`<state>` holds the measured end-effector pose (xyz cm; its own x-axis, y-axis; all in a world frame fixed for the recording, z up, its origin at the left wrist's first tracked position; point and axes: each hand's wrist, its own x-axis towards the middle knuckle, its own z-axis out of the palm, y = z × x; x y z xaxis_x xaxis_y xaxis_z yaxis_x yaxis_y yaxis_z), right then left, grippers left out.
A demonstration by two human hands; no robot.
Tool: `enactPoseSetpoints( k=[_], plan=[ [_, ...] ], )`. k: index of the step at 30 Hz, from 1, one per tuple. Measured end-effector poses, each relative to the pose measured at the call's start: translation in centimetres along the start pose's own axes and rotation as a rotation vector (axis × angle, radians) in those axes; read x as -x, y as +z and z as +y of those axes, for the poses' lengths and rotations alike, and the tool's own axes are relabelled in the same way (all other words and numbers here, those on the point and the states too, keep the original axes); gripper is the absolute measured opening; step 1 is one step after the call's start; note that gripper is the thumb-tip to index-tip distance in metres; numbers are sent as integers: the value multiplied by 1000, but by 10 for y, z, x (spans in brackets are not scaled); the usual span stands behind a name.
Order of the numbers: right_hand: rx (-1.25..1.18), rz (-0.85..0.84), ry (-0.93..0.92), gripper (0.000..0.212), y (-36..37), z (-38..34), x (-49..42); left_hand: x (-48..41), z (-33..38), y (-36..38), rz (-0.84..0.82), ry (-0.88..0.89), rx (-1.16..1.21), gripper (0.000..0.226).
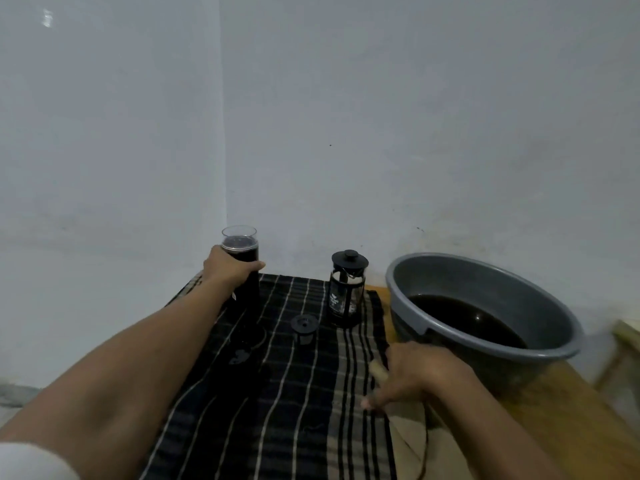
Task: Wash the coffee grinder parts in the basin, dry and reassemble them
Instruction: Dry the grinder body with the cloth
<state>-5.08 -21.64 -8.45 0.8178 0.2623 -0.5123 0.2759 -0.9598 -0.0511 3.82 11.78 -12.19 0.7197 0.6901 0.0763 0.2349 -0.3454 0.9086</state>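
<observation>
My left hand (228,268) grips the tall black coffee grinder body (244,271), which stands upright at the back left of the checked cloth (277,393) and has a clear top section. A small black cup-shaped grinder part (304,326) sits on the cloth in the middle. Two more dark parts (246,342) lie just left of it, hard to make out. My right hand (412,372) holds a pale wooden handle (378,370) low over the cloth's right edge, next to the grey basin (485,275), which holds dark water.
A black French press (347,289) stands upright on the cloth between the grinder and the basin. The wooden table (568,410) sits in a corner of pale walls. A dark cord (424,445) trails from under my right hand.
</observation>
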Motion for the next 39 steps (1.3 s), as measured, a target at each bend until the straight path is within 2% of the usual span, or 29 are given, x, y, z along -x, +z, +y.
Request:
enactPoseSetpoints(
  k=[2,6,8,10,13,15,18,21,24,25,27,28,30,31,32,35,36,39],
  plan=[
    [3,-37,27,78,6,4,8,5,1,1,12,22,5,76],
    [49,45,-7,43,10,10,18,21,2,-4,41,115,-4,73],
    [-56,151,-37,33,8,16,24,34,4,-12,68,185,12,75],
    [-295,317,-105,30,2,19,28,48,11,-22,132,273,22,77],
    [-579,662,-207,29,-16,11,41,76,27,-36,188,529,71,82],
    [-755,917,-318,35,-31,2,53,99,41,-50,145,710,75,84],
    [-976,1208,-546,35,-47,-19,73,135,62,-68,18,926,-94,85],
    [-936,1314,-799,30,-53,-42,87,166,82,-74,-15,1077,-236,89],
    [-661,1370,-896,12,-47,-49,102,192,95,-76,-59,1100,-212,94],
    [-618,1341,-912,7,-43,-45,106,196,97,-76,-76,1090,-193,93],
    [-514,1208,-863,36,-33,-34,115,200,97,-78,-101,1069,-167,89],
    [-388,1148,-808,49,-29,-31,121,203,97,-79,-103,1085,-185,88],
    [-167,1048,-713,74,-22,-25,125,207,100,-78,-80,1174,-306,85],
    [-165,980,-689,84,-19,-24,124,209,101,-76,-48,1231,-365,85],
    [-274,896,-702,86,-16,-25,124,211,103,-75,-9,1294,-405,84],
    [-1012,588,-906,66,-10,-31,128,216,112,-74,155,1536,-472,79],
    [-1205,475,-919,63,-8,-33,129,215,113,-74,195,1611,-501,75],
    [-1608,187,-894,75,1,-31,124,212,104,-69,276,1753,-591,65]
  ],
)
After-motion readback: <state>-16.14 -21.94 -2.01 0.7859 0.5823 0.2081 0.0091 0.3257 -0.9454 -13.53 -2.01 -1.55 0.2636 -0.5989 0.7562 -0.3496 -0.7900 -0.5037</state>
